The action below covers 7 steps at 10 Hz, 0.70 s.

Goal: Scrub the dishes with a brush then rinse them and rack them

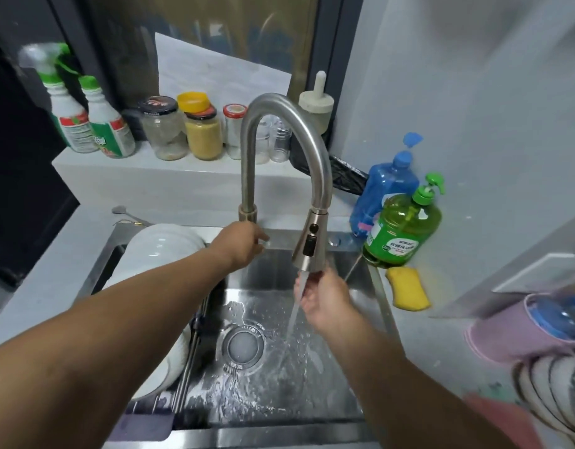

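I see a wet steel sink (381, 299) in grey counter, my left hand (239, 243) gripping the tap lever, right hand (325, 294) loosely curled, empty, under water; green bottle (401, 230) label unreadable.

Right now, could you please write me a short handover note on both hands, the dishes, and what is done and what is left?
Left hand: at the base of the faucet, fingers curled there; the lever itself is hidden.
Right hand: under the running stream below the spray head, holding nothing I can see.
White dishes stand in the rack over the left part of the sink; the basin holds no dishes.
No brush in view; yellow sponge lies on the counter to the right.
Done: dishes appear racked.
Left: probably finish rinsing the hand, shut off the water.
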Available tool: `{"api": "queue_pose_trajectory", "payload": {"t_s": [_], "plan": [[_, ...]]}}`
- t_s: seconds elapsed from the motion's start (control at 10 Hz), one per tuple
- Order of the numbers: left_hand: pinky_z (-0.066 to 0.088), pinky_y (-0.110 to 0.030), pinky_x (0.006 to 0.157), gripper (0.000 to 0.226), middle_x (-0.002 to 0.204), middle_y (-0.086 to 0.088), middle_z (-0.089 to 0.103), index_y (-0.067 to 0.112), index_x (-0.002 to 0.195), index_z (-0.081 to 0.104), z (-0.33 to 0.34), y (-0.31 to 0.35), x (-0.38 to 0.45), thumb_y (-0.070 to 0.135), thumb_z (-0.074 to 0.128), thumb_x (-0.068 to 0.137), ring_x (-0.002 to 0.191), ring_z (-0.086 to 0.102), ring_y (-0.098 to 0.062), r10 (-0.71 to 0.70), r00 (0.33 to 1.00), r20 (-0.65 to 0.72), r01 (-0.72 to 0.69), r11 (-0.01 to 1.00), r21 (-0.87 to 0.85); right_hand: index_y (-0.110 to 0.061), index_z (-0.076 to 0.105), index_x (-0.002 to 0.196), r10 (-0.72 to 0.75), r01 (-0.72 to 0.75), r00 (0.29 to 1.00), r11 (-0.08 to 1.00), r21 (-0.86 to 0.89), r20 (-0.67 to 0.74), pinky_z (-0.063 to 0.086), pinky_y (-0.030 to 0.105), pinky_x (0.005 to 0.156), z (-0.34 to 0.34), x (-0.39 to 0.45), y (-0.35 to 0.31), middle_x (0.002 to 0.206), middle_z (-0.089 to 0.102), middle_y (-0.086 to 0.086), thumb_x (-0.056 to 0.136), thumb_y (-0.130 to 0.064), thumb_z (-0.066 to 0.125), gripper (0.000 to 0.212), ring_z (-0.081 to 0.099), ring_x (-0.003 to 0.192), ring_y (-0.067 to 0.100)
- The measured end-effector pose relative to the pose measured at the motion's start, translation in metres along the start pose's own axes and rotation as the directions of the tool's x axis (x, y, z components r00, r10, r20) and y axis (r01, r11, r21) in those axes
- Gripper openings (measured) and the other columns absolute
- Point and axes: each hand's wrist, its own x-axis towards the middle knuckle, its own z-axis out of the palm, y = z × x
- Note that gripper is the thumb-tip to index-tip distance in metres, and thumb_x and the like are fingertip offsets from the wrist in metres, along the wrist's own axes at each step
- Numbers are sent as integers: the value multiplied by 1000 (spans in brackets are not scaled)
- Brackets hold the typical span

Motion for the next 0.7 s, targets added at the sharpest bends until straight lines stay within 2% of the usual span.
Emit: {"api": "queue_pose_trajectory", "payload": {"t_s": [0.1, 0.2, 0.3, 0.4, 0.5, 0.6, 0.7], "plan": [[46, -31, 100, 31, 132, -3, 70, 20, 128, 72, 9, 1, 8, 21, 68, 97, 120, 64, -26, 29, 999, 25, -31, 998, 63, -1, 64, 112, 165, -165, 986, 983, 81, 7, 42, 23, 50, 15, 9, 7, 72, 62, 7, 109, -22, 38, 33, 48, 57, 13], [48, -33, 100, 32, 130, -5, 71, 20, 127, 72, 16, 0, 15, 22, 70, 95, 118, 65, -28, 8, 1000, -9, -8, 998, 58, -1, 56, 104, 261, -263, 965, 952, 159, 34, 34, 19, 49, 20, 16, 7, 71, 59, 9, 111, -20, 30, 33, 41, 53, 10], [52, -34, 92, 26, 120, -5, 74, 21, 119, 75, 18, -2, 18, 23, 73, 93, 106, 68, -27, -34, 999, -42, 35, 999, 39, -6, 55, 100, 296, -302, 953, 944, 136, 63, 30, 19, 38, 17, 24, 12, 61, 55, 5, 110, -22, 31, 31, 39, 46, 10], [56, -34, 86, 19, 103, -5, 75, 20, 108, 78, 17, -8, 24, 24, 77, 89, 91, 70, -25, -66, 997, -46, 65, 998, -8, -7, 57, 102, 339, -345, 937, 937, 57, 87, 30, 20, 39, 9, 29, 15, 61, 53, 3, 108, -19, 40, 22, 39, 45, 10], [60, -41, 83, 5, 85, -3, 73, 19, 90, 77, 17, -6, 31, 21, 79, 86, 80, 71, -25, -101, 992, -79, 93, 990, -108, -6, 55, 106, 349, -350, 927, 937, -18, 137, 33, 20, 42, 4, 22, 12, 68, 52, 5, 106, -13, 44, 13, 40, 50, 11], [62, -41, 80, 13, 75, -2, 72, 19, 77, 73, 19, 0, 40, 21, 83, 85, 74, 72, -21, -152, 981, -119, 127, 972, -197, -7, 54, 95, 344, -334, 923, 939, -82, 170, 41, 22, 46, 2, 9, 7, 77, 56, 8, 106, -10, 44, 15, 48, 61, 14], [64, -41, 77, 15, 74, -4, 74, 17, 75, 73, 23, -4, 44, 21, 85, 82, 71, 73, -21, -189, 977, -102, 153, 945, -290, 1, 63, 115, 264, -217, 957, 927, -305, 121, 59, 32, 65, -6, 9, 3, 107, 71, 16, 107, -25, 50, 30, 69, 92, 26]]}}
